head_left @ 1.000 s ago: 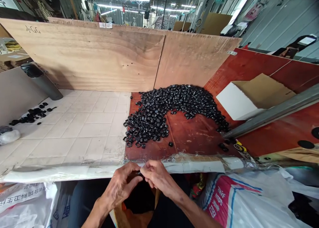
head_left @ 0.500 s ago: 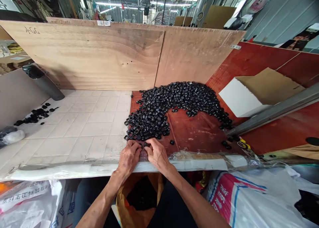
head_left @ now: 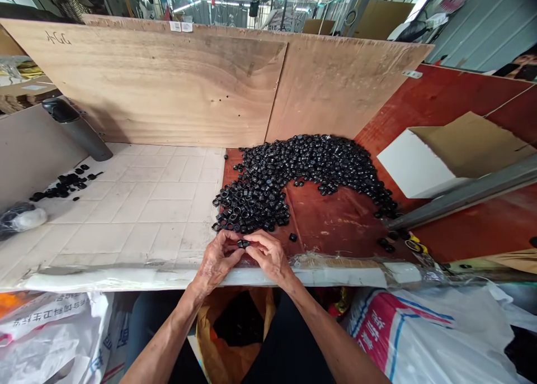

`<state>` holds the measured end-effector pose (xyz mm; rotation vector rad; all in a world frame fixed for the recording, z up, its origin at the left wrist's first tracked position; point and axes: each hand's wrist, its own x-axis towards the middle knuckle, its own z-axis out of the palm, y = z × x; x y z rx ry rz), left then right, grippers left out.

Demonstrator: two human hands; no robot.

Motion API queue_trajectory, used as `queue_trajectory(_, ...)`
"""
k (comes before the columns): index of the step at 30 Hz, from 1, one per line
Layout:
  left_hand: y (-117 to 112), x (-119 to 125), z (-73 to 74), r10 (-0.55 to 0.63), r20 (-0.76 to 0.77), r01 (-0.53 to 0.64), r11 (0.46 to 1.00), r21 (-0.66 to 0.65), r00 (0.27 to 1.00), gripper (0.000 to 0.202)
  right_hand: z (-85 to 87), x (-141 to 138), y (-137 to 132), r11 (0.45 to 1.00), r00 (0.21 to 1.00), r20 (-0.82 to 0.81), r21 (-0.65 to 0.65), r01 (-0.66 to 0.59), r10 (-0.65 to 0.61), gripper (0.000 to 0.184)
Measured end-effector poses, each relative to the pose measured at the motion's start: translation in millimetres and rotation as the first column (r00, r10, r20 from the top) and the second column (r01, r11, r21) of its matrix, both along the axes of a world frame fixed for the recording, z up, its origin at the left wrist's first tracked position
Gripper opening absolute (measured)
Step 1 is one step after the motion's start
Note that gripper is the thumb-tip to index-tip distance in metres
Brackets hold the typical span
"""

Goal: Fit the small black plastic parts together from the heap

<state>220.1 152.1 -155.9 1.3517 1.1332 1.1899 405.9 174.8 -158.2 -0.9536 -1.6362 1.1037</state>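
At the front edge of the bench, my left hand (head_left: pixel 218 261) and my right hand (head_left: pixel 268 256) meet, fingertips pinched on a small black plastic part (head_left: pixel 243 243) between them. Whether it is one piece or two pressed together, I cannot tell. Just beyond my fingers lies a large curved heap of small black ring-like and cap-like parts (head_left: pixel 310 155) on the red board (head_left: pixel 331 222). One loose black part (head_left: pixel 292 237) sits apart, to the right of my right hand.
White tiled surface (head_left: pixel 168 211) at left bears scattered black pieces (head_left: pixel 62 185) and a dark bottle (head_left: pixel 79 129). A plywood panel (head_left: pixel 168 88) closes the back. At right are an open carton (head_left: pixel 419 163), a metal bar (head_left: pixel 461 199) and yellow-handled scissors (head_left: pixel 415 244). An open bag (head_left: pixel 205 328) hangs below.
My hands have drawn together, and their fingertips now meet at a small black part. Earlier, each hand's fingers were by separate black pieces. The view has shifted slightly.
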Motion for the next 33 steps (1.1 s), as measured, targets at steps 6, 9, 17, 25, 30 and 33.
queue_trajectory(6,-1,-4,-3.4,-0.027,0.071,0.027,1.0,0.002,0.997,0.021,-4.6,1,-1,1.0,1.0,0.012,-0.019,-0.003,0.003,0.024)
queue_trajectory(9,-2,-4,-2.1,-0.028,0.097,0.027,1.0,0.011,0.995,0.02,-4.6,-1,-2,0.999,1.0,0.018,-0.049,0.0,0.001,0.026)
queue_trajectory(17,1,-9,-1.8,0.029,-0.134,0.001,0.977,0.212,0.991,0.014,6.4,-4,-4,0.998,0.98,0.194,0.05,0.035,-0.044,0.028)
queue_trajectory(25,0,-7,-6.6,0.089,-0.067,-0.074,0.975,0.209,0.994,0.013,-0.4,-17,-7,0.981,0.996,-0.01,-0.176,0.082,-0.085,0.03)
queue_trajectory(30,1,-7,-7.5,0.067,0.121,-0.071,0.997,0.027,0.99,0.023,5.4,-15,-6,0.986,0.994,0.044,0.138,0.089,-0.096,0.025)
queue_trajectory(33,2,-7,-4.3,0.047,0.234,-0.028,0.996,-0.084,0.971,0.029,4.5,-13,-7,0.984,0.995,0.052,0.156,0.081,-0.091,0.029)
